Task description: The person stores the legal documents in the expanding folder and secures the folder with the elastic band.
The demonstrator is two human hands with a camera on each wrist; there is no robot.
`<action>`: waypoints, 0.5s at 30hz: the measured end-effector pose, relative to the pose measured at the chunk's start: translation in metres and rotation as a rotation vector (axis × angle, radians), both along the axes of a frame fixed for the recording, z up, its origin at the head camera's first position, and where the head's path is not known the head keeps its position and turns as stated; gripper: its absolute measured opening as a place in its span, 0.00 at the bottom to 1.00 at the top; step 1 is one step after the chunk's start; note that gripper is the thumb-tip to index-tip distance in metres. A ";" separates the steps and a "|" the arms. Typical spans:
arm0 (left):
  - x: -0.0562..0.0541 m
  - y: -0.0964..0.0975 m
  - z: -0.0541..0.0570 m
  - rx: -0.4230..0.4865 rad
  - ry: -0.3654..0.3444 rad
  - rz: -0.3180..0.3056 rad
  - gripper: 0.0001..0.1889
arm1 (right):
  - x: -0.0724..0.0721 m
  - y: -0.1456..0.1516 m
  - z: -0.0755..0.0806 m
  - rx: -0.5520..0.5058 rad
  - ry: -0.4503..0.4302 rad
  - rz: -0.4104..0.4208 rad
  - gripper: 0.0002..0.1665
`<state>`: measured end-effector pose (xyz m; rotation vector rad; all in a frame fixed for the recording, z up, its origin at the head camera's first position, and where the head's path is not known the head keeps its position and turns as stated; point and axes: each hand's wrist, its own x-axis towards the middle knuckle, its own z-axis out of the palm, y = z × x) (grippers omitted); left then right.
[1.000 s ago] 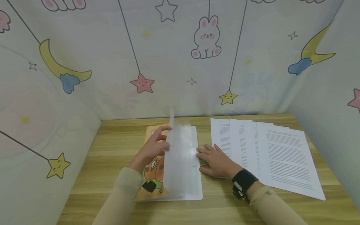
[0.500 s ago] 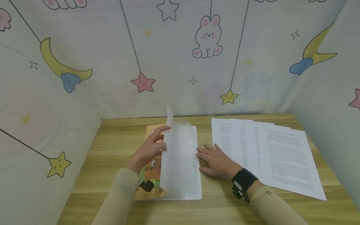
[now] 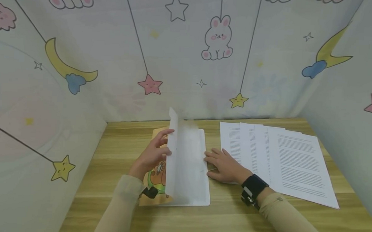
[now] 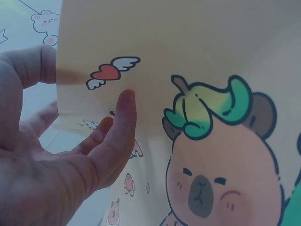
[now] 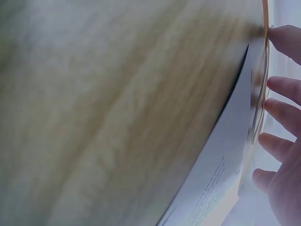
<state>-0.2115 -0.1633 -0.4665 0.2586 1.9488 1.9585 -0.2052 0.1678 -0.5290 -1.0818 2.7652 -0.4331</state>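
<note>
Folder (image 3: 191, 164): on the wood-grain table (image 3: 175, 224), between the two hands; its right part lies flat, white face up.
Raised leaf (image 3: 171, 167): stands up along the folder's middle, white toward the right, its top corner bent over.
Orange print (image 3: 157, 178): shows left of the leaf; from the head view I cannot tell whether both are one piece.
Left hand (image 3: 153, 154): gripping the leaf's edge, digits on either side of it; my left wrist view has the orange face up close, with a winged heart (image 4: 109, 73) near the fingers and a scowling capybara (image 4: 225, 179) beyond.
Right hand (image 3: 225, 167): gripping nothing, fingers extended, tips touching the folder's right edge.
Printed sheets (image 3: 299, 162): fanned overlapping on the right; the right hand lies across their lower left corner, and I cannot tell if it touches them.
Right wrist: black strap (image 3: 254, 186) above a pale sleeve (image 3: 290, 217).
Backdrop (image 3: 188, 54): pale cloth with stars, moons and rabbits.
</note>
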 end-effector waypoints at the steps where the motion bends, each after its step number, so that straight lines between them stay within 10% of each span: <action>1: 0.000 0.000 0.000 0.006 -0.001 0.001 0.41 | 0.001 0.000 0.001 -0.001 -0.002 -0.003 0.35; 15: 0.002 -0.003 -0.006 0.076 -0.012 0.007 0.41 | 0.005 0.016 0.011 -0.079 0.102 -0.050 0.36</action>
